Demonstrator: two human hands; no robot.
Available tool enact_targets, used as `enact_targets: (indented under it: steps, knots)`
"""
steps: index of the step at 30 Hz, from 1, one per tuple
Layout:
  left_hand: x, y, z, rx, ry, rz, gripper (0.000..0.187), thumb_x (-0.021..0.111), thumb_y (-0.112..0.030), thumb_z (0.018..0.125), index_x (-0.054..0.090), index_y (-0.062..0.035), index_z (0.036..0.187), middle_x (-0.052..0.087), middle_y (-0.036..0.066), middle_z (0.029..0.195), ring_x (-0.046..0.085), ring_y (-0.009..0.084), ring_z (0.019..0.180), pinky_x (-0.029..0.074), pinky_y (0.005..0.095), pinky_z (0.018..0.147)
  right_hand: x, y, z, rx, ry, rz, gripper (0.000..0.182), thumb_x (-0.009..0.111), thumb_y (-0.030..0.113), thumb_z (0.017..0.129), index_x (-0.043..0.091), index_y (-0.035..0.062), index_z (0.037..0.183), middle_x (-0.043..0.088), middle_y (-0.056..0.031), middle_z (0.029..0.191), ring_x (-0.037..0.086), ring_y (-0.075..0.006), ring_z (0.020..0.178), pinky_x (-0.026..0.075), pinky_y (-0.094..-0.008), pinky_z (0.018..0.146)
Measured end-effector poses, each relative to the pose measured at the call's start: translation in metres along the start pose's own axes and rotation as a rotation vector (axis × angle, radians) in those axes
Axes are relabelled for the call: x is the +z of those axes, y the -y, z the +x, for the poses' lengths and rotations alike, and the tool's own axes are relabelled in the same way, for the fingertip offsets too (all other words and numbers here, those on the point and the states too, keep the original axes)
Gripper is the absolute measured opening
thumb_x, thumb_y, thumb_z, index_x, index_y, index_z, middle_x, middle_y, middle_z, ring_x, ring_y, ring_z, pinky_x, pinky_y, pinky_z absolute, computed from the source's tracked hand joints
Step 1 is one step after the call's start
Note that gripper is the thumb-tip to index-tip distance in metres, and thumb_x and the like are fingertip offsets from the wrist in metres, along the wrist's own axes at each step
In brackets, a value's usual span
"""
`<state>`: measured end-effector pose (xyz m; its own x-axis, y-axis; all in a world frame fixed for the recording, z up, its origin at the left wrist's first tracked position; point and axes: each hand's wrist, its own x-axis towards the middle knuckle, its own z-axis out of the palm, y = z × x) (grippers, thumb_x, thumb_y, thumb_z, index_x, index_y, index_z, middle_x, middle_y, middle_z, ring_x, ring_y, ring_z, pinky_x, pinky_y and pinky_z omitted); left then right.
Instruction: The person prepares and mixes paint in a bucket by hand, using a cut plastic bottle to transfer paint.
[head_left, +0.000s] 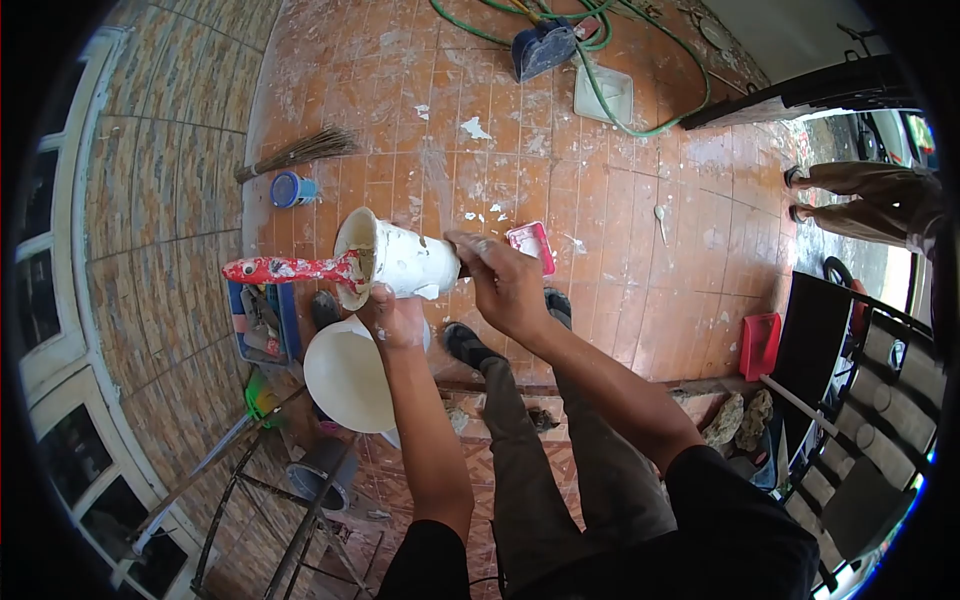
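A white, paint-smeared cup (412, 262) lies tilted on its side in the air, its mouth toward the left of the view. Sticking out of that mouth is a paintbrush with a red, paint-spotted handle (290, 269); its bristles are hidden inside. My left hand (398, 318) grips the cup from below near the rim, thumb against the wall. At the base, my right hand (505, 285) has its fingers closed around the bottom end. White paint marks both hands. Below my left hand is a big white bucket (350, 378).
On the paint-spotted tiles lie a pink tray (532, 243), a blue-lidded tub (292, 190), a stick broom (300, 152) and a red dustpan (760, 346). A green hose (690, 112) curls past a white basin (604, 94). Another person's legs (860, 190) stand at right.
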<state>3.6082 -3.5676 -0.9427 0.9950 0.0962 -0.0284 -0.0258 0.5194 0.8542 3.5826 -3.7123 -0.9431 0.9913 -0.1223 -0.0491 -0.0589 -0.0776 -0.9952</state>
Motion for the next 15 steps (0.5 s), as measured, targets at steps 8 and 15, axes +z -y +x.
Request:
enact_targets:
  steps: [8, 15]
  knots:
    - [0.009, -0.002, 0.003, 0.000, -0.065, 0.092, 0.107, 0.078, -0.058, 0.067, 0.027, -0.0043, 0.145, 0.042, 0.014, 0.140, 0.044, 0.0298, 0.127, 0.035, 0.0466, 0.107, -0.008, 0.016, 0.000, -0.341, -0.038, -0.280, 0.042, 0.073, 0.019, 0.082, 0.062, 0.0012, 0.118, 0.062, -0.0179, 0.114, 0.061, -0.0347, 0.104, 0.049, -0.0419, 0.087]
    - [0.009, 0.000, -0.003, -0.097, -0.135, 0.036, 0.104, 0.074, -0.059, 0.071, 0.025, -0.0043, 0.146, 0.041, 0.013, 0.142, 0.040, 0.0290, 0.131, 0.031, 0.0462, 0.109, 0.010, 0.008, -0.007, -0.213, -0.036, -0.274, 0.020, 0.073, 0.016, 0.079, 0.064, 0.0012, 0.089, 0.061, -0.0169, 0.086, 0.060, -0.0353, 0.080, 0.048, -0.0427, 0.068]
